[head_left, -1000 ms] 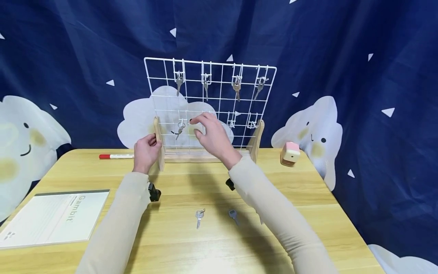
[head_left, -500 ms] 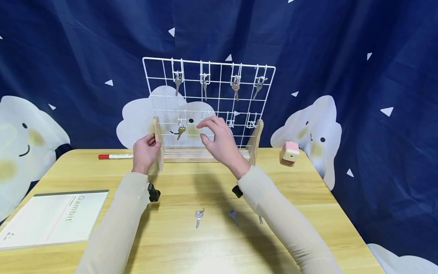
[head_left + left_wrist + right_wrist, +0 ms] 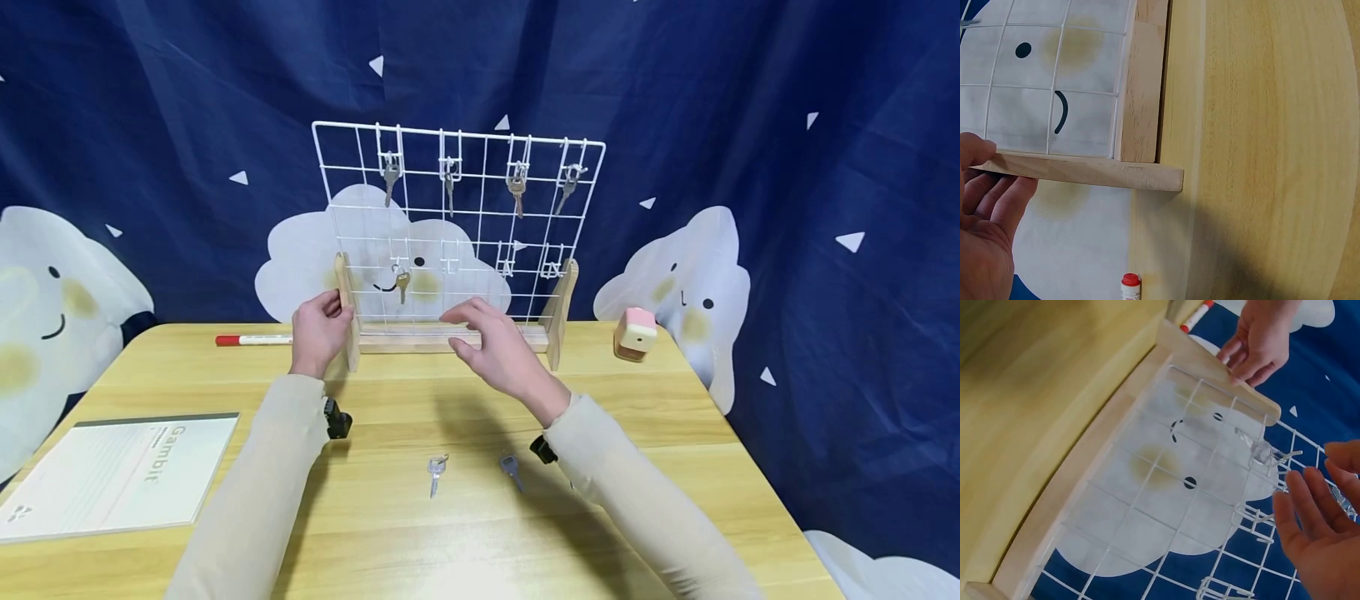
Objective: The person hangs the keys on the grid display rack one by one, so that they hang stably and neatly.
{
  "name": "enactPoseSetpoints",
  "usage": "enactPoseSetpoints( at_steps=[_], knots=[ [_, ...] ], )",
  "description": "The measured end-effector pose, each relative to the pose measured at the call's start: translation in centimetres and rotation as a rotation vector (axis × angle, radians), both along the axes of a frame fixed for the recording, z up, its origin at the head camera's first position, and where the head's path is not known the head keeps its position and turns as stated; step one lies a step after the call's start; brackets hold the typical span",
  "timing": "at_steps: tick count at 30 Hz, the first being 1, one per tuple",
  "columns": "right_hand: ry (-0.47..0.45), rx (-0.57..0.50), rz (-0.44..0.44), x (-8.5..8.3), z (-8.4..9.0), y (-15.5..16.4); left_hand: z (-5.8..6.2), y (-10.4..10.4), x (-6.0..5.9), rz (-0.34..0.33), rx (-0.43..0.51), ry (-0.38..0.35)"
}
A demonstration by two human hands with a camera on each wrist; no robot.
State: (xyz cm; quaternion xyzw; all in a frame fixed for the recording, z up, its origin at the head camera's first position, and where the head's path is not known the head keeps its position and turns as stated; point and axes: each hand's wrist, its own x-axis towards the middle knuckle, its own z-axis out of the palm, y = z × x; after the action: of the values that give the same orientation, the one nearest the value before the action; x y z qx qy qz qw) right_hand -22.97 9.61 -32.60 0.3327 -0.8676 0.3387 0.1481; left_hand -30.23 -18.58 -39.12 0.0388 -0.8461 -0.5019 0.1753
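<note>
The left hand [image 3: 321, 332] grips the rack's [image 3: 457, 229] left wooden post. The right hand [image 3: 501, 354], fingers relaxed and empty, hovers nearest the keys [image 3: 437, 473] lying below it, shafts pointing toward the person.

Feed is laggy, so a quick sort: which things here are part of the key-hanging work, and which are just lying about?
In the work: rack, held at its left post by the left hand; hung keys; loose keys on the table; right hand, open and empty.

Lying about: notebook, marker, pink block.
</note>
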Motion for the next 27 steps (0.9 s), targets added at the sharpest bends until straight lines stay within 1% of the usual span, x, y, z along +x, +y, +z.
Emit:
enactPoseSetpoints(
  at_steps=[8, 16, 19, 27],
  knots=[
    [-0.138, 0.093, 0.015, 0.9, -1.8, 0.9, 0.0, 0.0, 0.0, 0.004, 0.009, -0.012],
    [-0.231, 0.183, 0.057, 1.9, -3.7, 1.5, 0.1, 0.1, -0.1, -0.002, 0.016, -0.002],
    [-0.260, 0.222, 0.088, 2.4, -4.4, 1.6, 0.1, 0.2, 0.0, -0.003, 0.025, -0.010],
    [-0.308, 0.297, 0.239, 3.5, -6.5, 1.6, 0.0, 0.1, 0.0, 0.003, 0.024, 0.001]
  ],
)
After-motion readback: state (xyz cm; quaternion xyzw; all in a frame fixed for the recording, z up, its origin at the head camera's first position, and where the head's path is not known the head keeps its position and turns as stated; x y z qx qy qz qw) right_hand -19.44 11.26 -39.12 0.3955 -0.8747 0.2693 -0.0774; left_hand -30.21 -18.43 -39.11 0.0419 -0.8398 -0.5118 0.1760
